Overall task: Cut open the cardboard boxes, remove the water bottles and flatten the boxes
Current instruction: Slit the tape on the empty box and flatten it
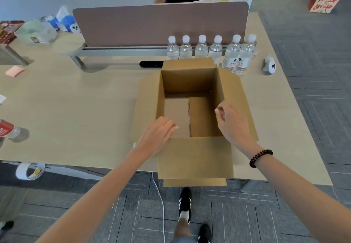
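I see cardboard box (190, 83) open on bench (76, 100), emptied. Left grip (158, 133) flat on near-left rim, holding nothing; right grip (230, 123) loosely curled over right wall, empty. Water bottles (209, 50) behind box.

red-labelled bottle (7, 129) cropped at left, bottle labels unreadable

I see a plain brown cardboard box (191, 109) on the beige table (76, 100). At the table's far edge, clear bottles (201, 49) have white caps. My right wrist wears a dark beaded bracelet (260, 158).
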Demonstrator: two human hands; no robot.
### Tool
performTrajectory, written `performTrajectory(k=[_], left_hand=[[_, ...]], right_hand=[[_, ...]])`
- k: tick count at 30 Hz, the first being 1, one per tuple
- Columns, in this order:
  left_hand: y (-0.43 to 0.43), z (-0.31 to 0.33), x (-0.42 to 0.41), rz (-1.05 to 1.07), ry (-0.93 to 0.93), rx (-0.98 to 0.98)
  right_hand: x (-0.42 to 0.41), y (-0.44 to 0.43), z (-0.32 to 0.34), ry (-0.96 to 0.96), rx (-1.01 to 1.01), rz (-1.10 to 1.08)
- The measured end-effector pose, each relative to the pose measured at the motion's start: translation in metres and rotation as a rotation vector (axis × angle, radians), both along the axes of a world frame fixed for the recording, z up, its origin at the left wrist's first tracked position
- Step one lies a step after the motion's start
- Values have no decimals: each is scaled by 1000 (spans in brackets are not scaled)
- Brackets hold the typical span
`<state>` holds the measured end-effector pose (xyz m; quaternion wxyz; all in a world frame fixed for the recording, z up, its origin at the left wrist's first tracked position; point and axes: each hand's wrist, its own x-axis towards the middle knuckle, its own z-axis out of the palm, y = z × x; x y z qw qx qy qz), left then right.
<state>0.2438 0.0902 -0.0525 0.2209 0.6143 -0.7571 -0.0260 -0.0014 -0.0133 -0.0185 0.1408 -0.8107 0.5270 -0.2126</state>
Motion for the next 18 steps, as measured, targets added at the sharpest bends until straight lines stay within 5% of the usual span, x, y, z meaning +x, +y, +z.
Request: performTrajectory(k=[7, 14, 18], left_hand=[[-32, 16, 21, 328, -47, 16], [-59, 12, 27, 690, 279, 343], [-70, 6, 30, 725, 277, 503]], right_hand=[[1, -36, 2, -17, 92, -264], [-3, -68, -11, 190, 236, -308], [4, -79, -14, 294, 276, -279]])
